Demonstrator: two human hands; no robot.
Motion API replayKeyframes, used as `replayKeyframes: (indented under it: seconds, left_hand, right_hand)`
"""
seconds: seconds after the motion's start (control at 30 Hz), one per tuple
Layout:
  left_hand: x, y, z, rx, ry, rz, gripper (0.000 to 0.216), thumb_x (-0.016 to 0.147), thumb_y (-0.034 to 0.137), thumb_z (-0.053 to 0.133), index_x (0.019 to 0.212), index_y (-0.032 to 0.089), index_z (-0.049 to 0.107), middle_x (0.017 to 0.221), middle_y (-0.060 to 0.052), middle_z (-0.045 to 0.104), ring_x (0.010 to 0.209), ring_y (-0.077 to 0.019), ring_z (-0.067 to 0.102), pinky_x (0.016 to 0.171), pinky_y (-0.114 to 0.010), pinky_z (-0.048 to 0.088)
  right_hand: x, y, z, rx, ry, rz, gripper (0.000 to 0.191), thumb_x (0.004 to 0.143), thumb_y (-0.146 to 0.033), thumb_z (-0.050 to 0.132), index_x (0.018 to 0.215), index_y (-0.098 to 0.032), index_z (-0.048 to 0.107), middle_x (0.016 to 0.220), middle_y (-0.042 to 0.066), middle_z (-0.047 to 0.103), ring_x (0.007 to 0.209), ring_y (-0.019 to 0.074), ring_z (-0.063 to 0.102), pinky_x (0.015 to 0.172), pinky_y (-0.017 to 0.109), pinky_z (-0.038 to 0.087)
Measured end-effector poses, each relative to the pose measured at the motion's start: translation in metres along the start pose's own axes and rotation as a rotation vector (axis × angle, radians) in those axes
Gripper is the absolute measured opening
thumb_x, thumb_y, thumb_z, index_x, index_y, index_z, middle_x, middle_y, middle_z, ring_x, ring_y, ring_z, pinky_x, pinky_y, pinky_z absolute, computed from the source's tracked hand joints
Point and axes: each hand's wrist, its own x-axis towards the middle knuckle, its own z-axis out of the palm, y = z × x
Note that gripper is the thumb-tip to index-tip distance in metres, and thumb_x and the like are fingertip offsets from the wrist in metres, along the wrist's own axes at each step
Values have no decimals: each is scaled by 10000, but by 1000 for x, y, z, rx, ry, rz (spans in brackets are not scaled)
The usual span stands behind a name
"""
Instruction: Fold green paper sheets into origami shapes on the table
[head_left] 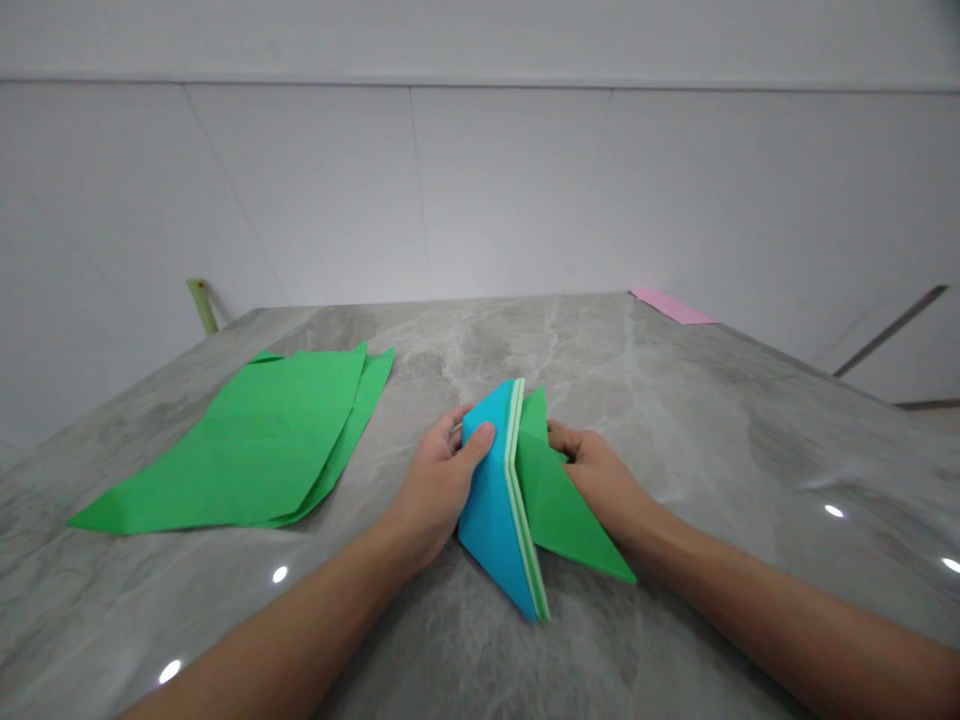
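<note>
A folded paper stack is held on edge at mid-table, pinched between left hand and right hand; folding looks underway, and flattening seems called for.

Both forearms enter from the lower edge and converge toward the folded paper stack. Left hand: on the stack's left side, thumb pressed flat against its blue face, fingers curled behind. Right hand: on the stack's right side, partly hidden by a green flap, fingers bent inward, wrist straight.
</note>
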Motion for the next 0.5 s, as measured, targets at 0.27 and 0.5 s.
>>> replayKeyframes:
  seconds: [0.27,0.5]
  left_hand:
    - [-14,3,9,-70,-146,-99,485,883,294,681,1327,240,492,1167,-98,698,965,-237,703,862,-394,572]
    - [-15,2,10,54,-118,-32,534,904,378,647,1373,257,421,1166,-86,676,982,-230,680,872,-376,548]
  right_hand:
    - [-4,-5,0,7,-62,-11,190,671,-314,741,807,-183,765,966,78,743,1008,299,673,884,429,548]
    - [-14,-3,15,-34,-154,-115,211,673,-147,667,877,-172,715,1247,77,632,1050,247,634,946,372,525]
